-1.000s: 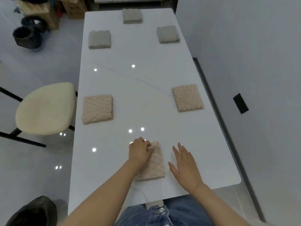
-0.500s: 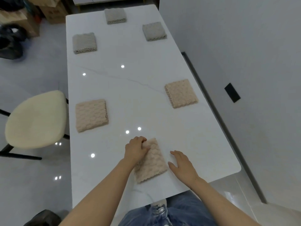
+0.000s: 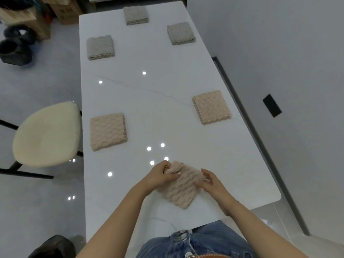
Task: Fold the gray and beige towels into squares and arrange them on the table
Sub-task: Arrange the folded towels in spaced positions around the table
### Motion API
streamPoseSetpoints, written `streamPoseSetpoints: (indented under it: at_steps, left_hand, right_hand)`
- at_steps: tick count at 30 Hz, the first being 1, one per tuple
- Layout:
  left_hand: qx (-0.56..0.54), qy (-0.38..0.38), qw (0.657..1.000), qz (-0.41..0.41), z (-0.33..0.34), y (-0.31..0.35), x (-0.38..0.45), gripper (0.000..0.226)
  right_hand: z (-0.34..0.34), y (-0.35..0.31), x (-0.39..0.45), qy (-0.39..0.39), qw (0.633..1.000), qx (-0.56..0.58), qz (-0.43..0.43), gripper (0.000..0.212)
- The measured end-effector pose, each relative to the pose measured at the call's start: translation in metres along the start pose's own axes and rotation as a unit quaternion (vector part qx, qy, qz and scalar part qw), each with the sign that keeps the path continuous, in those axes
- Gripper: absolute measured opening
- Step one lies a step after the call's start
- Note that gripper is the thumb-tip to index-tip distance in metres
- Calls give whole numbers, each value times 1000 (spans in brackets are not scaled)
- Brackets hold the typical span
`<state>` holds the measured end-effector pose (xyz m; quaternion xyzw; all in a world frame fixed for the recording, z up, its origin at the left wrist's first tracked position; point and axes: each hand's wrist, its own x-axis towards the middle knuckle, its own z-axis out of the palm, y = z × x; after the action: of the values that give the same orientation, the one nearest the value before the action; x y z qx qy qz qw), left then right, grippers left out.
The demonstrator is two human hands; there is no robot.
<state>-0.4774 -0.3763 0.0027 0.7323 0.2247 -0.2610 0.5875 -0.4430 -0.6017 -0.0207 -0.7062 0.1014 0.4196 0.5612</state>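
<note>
The beige towel in hand (image 3: 179, 189) is a thick, nubby cloth with a wavy knit, folded to a rough square and lying skewed on the white desk (image 3: 149, 94) near its front edge. Its far corner is bunched and lifted where the left hand (image 3: 161, 176) pinches it between thumb and fingers; the right hand (image 3: 211, 181) pinches the towel's right edge, fingers partly curled. Beyond this towel lie two more beige squares, one far-left (image 3: 108, 131) and one far-right (image 3: 211, 107), making three beige. Farther still sit three gray squares: left (image 3: 100, 47), right (image 3: 180, 33), and farthest at the desk's end (image 3: 135, 15). A cream chair (image 3: 46, 135) stands left of the desk.
</note>
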Motion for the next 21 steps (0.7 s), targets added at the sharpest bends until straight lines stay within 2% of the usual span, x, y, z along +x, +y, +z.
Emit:
streamPoseSetpoints:
  at_steps: [2,3,5,7,9,12,17,21]
  left_hand:
    - [-126,-11,992,-12,4,0,-14,35]
    - [-197,-16,980,-17,7,-2,-18,40]
    - [-331,-20,943,-29,17,-9,-23,47]
    - [-405,-9,913,-45,27,-21,-24,50]
    - [-414,27,907,-68,37,-32,-24,47]
    - [-375,111,913,-113,50,-47,-23,36]
    - [-247,240,930,-126,65,-68,-16,27]
    - [-236,261,929,-116,68,-70,-13,18]
  right_hand:
    - [-2,0,1,-34,996,82,18,87]
    - [-1,-2,1,-53,992,114,28,83]
    - [1,-5,2,-85,982,163,41,61]
    - [5,-8,3,-78,979,180,49,48]
    - [7,-6,5,-31,984,170,50,44]
    - [11,1,7,23,994,93,54,34]
    - [12,20,8,64,996,-61,8,32]
    - [15,31,9,115,978,-161,-68,26]
